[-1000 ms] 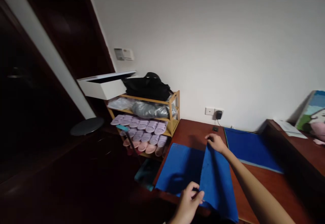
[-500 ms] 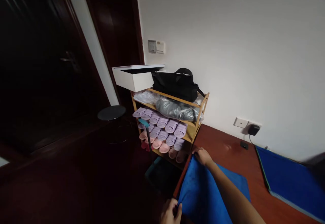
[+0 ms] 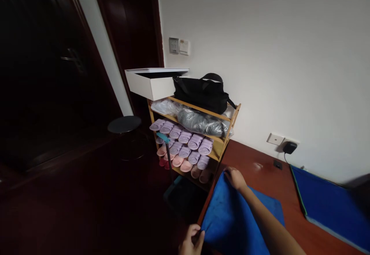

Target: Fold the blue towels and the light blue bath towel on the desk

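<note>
A blue cloth (image 3: pixel 228 212) lies over the left edge of a reddish-brown wooden table (image 3: pixel 248 160), partly raised between my hands. At its far corner, my right hand (image 3: pixel 235 178) is closed with the cloth pinched in the fingers. My left hand (image 3: pixel 192 240) grips the near left corner between thumb and fingers, just beyond the table's edge. My right forearm crosses above the cloth and covers part of it. The cloth's near end runs out of the bottom of the view.
Beyond the table stands a wooden rack (image 3: pixel 221 147) with lilac and pink slippers (image 3: pixel 185 136), topped by a black bag (image 3: pixel 200 94) and a white box (image 3: pixel 153 85). A darker blue mat (image 3: pixel 326 205) lies at the table's right. A round stool (image 3: pixel 125 124) and a blue-headed handle (image 3: pixel 168 155) stand left.
The right hand has shifted slightly right, and the far corner of the cloth is lifted a little more. The left hand still pinches its corner. The camera has tilted slightly.
</note>
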`<action>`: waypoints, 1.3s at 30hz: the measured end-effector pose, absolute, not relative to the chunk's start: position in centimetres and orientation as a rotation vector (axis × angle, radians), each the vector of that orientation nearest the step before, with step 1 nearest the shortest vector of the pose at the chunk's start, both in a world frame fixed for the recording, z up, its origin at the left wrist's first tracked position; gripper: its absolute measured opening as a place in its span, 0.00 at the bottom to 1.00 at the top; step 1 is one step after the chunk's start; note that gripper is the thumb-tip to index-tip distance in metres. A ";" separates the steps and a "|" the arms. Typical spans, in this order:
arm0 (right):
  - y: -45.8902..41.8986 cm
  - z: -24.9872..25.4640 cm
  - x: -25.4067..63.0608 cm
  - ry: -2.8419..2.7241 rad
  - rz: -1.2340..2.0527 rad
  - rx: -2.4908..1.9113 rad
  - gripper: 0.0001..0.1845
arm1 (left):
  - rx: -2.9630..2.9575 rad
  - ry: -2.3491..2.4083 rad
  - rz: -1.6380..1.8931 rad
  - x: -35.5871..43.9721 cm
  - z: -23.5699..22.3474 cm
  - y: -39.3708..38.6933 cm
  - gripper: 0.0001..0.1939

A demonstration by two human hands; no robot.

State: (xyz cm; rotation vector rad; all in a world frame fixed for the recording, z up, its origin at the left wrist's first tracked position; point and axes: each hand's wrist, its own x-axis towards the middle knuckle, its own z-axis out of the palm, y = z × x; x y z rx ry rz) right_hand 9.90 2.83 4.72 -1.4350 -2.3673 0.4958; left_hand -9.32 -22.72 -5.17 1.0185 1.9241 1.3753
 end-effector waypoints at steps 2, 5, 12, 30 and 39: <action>1.7 6.6 11.1 -2.327 0.515 -1.367 0.14 | 0.982 1.789 1.326 -9.9 -4.5 -22.7 0.38; -0.6 9.9 13.8 -2.266 0.513 -1.289 0.15 | 0.984 1.719 1.237 -10.7 -2.7 -22.7 0.40; -9.1 18.3 22.3 -1.999 0.528 -1.198 0.21 | 1.458 1.734 1.305 -12.0 6.8 -21.4 0.23; -28.6 30.2 33.4 -1.414 0.248 -1.175 0.22 | 1.805 1.221 1.829 -4.0 28.3 -21.6 0.20; -25.2 22.4 36.6 -1.322 0.342 -1.302 0.21 | 1.666 1.196 1.671 -0.5 20.8 -14.4 0.19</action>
